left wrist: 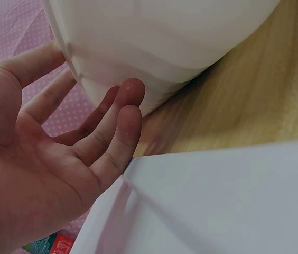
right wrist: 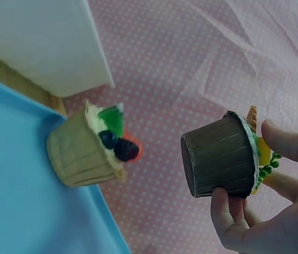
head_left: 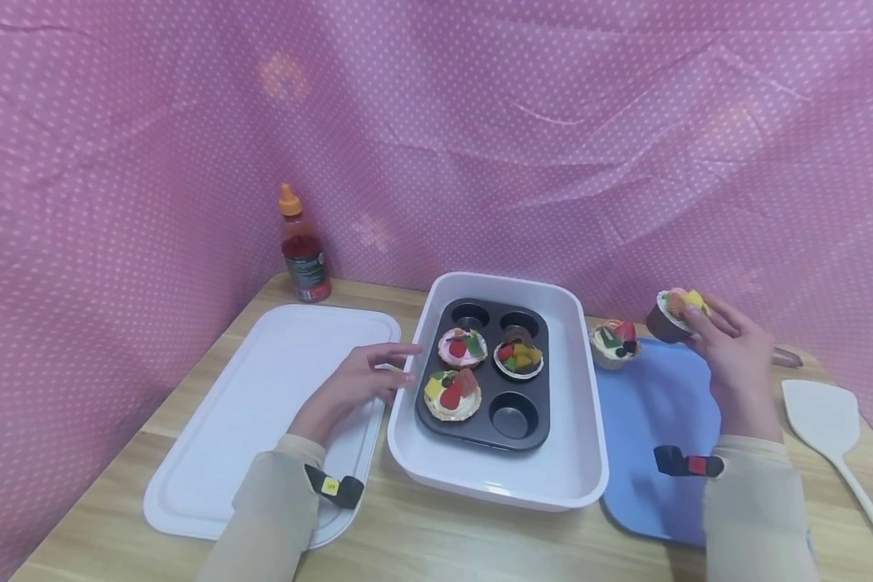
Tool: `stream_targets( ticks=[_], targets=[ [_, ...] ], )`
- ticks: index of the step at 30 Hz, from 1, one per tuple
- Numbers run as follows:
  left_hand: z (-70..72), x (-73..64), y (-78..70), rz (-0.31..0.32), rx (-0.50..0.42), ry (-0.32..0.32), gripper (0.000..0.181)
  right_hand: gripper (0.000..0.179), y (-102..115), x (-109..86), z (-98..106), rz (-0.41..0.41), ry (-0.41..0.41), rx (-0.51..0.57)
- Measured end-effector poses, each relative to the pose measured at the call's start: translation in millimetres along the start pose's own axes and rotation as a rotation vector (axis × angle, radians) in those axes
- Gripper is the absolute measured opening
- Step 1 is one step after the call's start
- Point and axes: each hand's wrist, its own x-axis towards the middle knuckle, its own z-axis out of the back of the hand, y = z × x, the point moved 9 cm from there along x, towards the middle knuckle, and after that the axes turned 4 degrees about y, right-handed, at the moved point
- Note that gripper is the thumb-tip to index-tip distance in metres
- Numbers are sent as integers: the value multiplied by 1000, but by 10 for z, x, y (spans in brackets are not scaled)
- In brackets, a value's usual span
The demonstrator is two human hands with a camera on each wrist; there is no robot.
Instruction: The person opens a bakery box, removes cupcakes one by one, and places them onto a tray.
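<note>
My right hand [head_left: 742,356] holds a cupcake in a dark brown cup [right wrist: 217,156], topped with yellow and green pieces, raised above the back of the blue board [head_left: 655,420]. Beside it on that board stands another cupcake [head_left: 614,344] in a tan cup, with green, red and dark berry toppings. My left hand [head_left: 360,380] touches the left rim of the white bin [head_left: 407,420] with loosely extended fingers. Inside the bin lies a dark muffin tin [head_left: 480,432]. It holds a pink-topped cupcake [head_left: 462,347], a white-topped one [head_left: 453,396] and a chocolate one [head_left: 519,357].
On the left lies a white board [head_left: 276,404], partly under my left forearm. A sauce bottle [head_left: 305,259] with an orange cap stands at the back left. At the far right is a white spatula [head_left: 824,416]. A pink dotted cloth [head_left: 480,145] hangs behind the wooden table [head_left: 422,533].
</note>
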Motion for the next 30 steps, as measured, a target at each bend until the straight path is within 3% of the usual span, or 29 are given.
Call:
stream_targets(
  ticks=[12, 24, 30],
  targets=[
    [-5, -20, -25, -8, -16, 2, 54, 78, -146, 98, 148, -77, -51, -127],
    [10, -14, 2, 32, -8, -12, 51, 75, -322, 178, 235, -96, -64, -155],
    [11, -7, 22, 46, -4, -20, 51, 75, -403, 236, 298, -106, -85, -111]
  ],
)
